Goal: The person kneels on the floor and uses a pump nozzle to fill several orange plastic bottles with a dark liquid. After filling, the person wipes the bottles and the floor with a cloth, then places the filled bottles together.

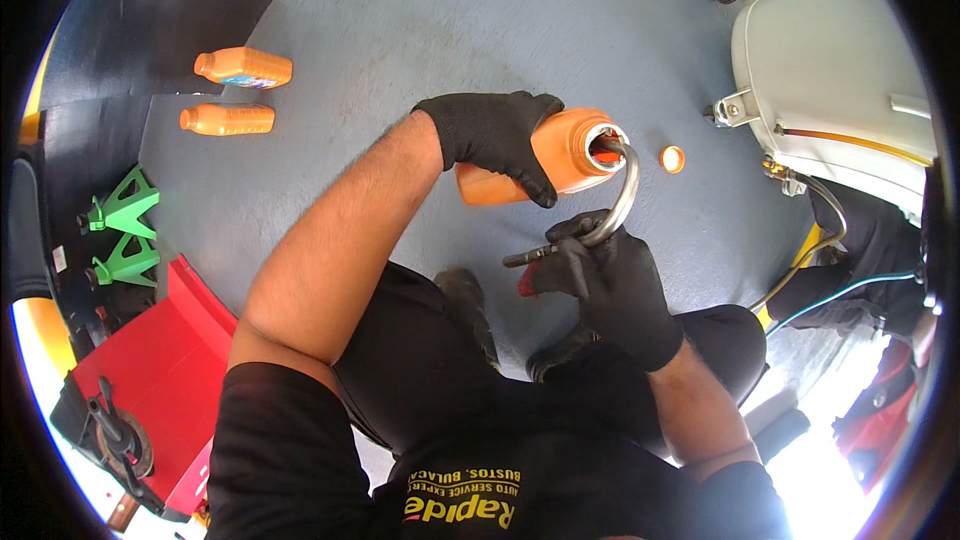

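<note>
My left hand (497, 143), in a black glove, is wrapped round an orange plastic bottle (563, 152). The bottle's open mouth faces right, toward my right hand. Also gloved in black, my right hand (617, 285) grips a curved metal tube (627, 195). One end of that tube bends over the white rim into the bottle's mouth; its dark other end pokes out left of my fingers. How deep it reaches inside is hidden. An orange screw cap (672, 159) lies on the grey floor, just right of the bottle.
Two more orange bottles (243, 67) (228, 119) are at the upper left by a black panel (150, 25). Green jack stands (124, 205) and a red floor jack (150, 360) are on the left. A wheeled pale tank (825, 70) with hoses stands at the right.
</note>
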`<state>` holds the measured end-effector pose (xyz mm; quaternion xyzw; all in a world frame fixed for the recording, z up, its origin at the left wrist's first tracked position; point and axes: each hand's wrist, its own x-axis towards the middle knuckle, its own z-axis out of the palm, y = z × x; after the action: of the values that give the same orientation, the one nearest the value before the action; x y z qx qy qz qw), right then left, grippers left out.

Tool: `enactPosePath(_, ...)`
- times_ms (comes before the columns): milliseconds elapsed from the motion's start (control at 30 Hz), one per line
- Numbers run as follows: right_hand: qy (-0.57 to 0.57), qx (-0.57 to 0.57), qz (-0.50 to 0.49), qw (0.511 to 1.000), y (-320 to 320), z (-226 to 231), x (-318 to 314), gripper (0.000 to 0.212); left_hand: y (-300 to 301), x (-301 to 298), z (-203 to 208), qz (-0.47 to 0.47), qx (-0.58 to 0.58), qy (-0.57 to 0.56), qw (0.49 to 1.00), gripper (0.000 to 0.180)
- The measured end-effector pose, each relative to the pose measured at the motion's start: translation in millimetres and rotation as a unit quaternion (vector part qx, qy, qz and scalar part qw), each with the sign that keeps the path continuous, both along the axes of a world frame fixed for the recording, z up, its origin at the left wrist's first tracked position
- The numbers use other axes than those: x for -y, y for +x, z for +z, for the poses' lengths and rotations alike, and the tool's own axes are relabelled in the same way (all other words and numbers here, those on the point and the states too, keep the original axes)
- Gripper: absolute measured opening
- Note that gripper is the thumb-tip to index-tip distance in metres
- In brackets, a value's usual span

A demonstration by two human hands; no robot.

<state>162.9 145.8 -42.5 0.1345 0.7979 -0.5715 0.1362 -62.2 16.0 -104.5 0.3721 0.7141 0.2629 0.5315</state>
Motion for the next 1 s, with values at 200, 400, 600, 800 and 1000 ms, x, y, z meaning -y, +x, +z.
enactPosePath(200, 0.008, -0.001, -0.011, 1.000, -0.5, 21.0, 0.6, 0.015, -1.1, 1.0, -6.4, -0.015, -0.020, 0.001, 1.000, 0.099)
enactPosePath(400, -0.009, 0.050, -0.010, 0.999, -1.9, 38.6, -0.7, 0.019, -0.8, 0.8, -7.3, -0.026, -0.031, -0.003, 0.999, 0.098)
enactPosePath(600, -0.023, 0.037, -0.026, 0.999, 0.3, 36.5, -3.2, 0.019, -1.7, -0.1, -5.0, -0.023, -0.023, -0.004, 0.999, 0.098)
enactPosePath(800, -0.038, -0.009, -0.021, 0.999, 8.7, 5.4, 3.7, 0.016, -1.7, -1.6, -7.4, -0.017, -0.006, 0.012, 1.000, 0.099)
enactPosePath(1000, -0.024, 0.016, 0.003, 1.000, 11.4, -14.2, 5.2, 0.016, -0.7, 0.6, -6.2, -0.026, -0.032, -0.020, 0.999, 0.102)
